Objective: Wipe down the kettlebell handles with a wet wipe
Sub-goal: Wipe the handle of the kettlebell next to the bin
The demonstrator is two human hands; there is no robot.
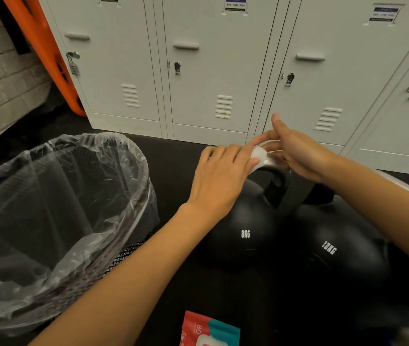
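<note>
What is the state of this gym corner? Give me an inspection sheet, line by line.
Surface: dark floor, kettlebells and bin standing on it.
Job's things: white wet wipe over the handle of the 8KG kettlebell; 12KG kettlebell close on its right; red and teal wipe pack at the near edge.
Clutter: mesh bin with clear liner, left of the kettlebells.
Grippers: left hand and right hand both pinch the wipe with their fingers.
Cables: nothing seen.
Surroundings: grey lockers behind, orange board leaning beside a brick wall.
</note>
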